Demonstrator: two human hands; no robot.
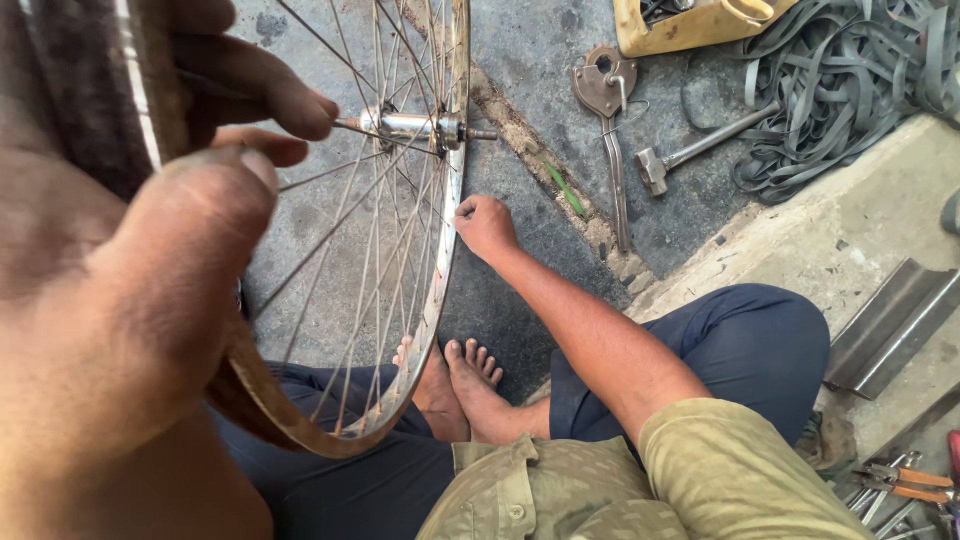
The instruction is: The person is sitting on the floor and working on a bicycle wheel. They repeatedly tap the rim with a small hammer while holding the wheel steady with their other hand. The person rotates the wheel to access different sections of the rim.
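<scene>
— What's nearest the lens?
— The left hand (150,290), huge and blurred, closed around the rim of a bicycle wheel (400,300) held upright over the lap, fingertips near the hub axle (415,126).
— And the other?
— The right hand (485,225) is a closed fist pressed on the rim's far edge — bare feet (460,385) below, a hammer (700,150) on the floor beyond.

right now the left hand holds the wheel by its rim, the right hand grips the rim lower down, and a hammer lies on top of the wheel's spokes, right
Not quite. In the head view the hammer lies on the concrete floor beyond the wheel, not on its spokes. The left hand does hold the rim, and the right hand grips it lower down.
</scene>
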